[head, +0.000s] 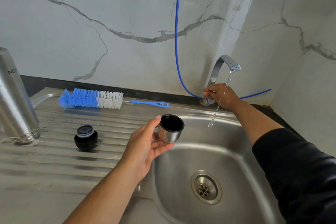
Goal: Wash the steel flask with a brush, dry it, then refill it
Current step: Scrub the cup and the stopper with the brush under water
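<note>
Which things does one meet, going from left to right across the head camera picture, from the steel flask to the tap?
steel flask → black stopper → bottle brush → left hand → steel cup held in it → right hand on the tap handle → tap spout with running water.

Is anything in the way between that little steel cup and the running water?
Nothing visible. The left hand holds the cup over the sink's left edge, and only open air lies between it and the stream to its right. The right hand is on the tap behind the stream, not in the path.
</note>
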Demonstrator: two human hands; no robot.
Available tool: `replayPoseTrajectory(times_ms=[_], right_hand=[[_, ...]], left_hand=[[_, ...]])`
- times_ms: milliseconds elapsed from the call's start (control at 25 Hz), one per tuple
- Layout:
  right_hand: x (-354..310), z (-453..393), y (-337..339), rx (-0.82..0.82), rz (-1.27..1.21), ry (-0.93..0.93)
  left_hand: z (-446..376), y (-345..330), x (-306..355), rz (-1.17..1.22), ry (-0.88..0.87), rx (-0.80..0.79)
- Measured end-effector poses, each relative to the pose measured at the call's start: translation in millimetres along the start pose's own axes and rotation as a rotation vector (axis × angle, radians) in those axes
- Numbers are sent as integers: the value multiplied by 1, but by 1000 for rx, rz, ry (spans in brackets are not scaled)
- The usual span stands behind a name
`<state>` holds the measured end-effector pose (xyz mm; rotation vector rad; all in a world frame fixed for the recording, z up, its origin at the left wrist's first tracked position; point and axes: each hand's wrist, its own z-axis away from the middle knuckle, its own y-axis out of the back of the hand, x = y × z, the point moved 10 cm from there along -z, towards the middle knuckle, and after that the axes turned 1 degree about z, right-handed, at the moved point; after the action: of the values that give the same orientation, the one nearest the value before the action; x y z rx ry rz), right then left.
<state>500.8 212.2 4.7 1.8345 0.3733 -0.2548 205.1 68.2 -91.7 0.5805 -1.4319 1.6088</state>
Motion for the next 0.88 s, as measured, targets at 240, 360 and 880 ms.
replayPoseTrajectory(times_ms=[240,360,880], right_hand=[[2,4,-3,24,-56,-19],[3,6,-4,55,-60,-22],[-75,160,75,916,-340,-185]], left_hand=[[-2,3,-1,23,3,22],[-2,4,-1,40,9,26],[-1,29,11,206,-84,229]])
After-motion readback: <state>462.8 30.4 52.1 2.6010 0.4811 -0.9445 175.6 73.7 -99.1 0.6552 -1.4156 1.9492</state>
